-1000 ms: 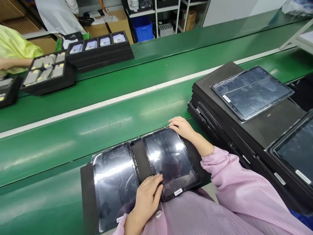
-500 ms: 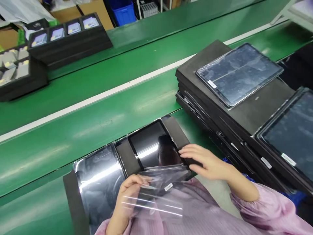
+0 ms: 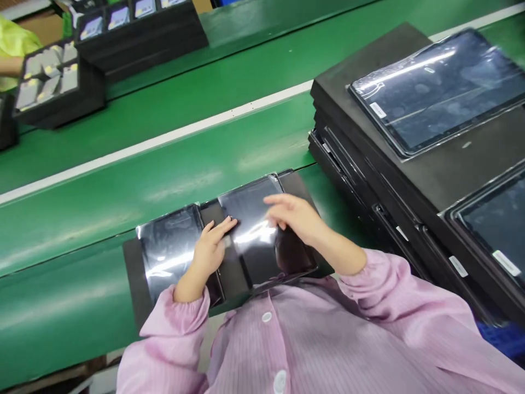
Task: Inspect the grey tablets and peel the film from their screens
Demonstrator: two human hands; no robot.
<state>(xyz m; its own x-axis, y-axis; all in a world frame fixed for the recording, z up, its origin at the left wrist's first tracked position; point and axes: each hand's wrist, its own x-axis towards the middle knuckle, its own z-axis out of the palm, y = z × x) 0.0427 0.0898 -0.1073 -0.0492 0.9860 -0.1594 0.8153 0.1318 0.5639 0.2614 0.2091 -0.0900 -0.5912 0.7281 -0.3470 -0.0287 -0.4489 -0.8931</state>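
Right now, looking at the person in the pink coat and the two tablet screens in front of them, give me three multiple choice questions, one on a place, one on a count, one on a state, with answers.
1. Where does the left hand rest?
A. on the dark tray strip between the two screens
B. on the tall tray stack
C. on the white belt line

2. How many screens lie in that tray?
A. one
B. two
C. four

3. How is the right hand?
A. clenched in a fist
B. closed round a box
C. open, fingers spread over the right screen

Answers: 1 A, its fingertips sit on the strip beside the left screen. 2 B, a left and a right screen show side by side. 3 C, the hand lies flat and holds nothing.
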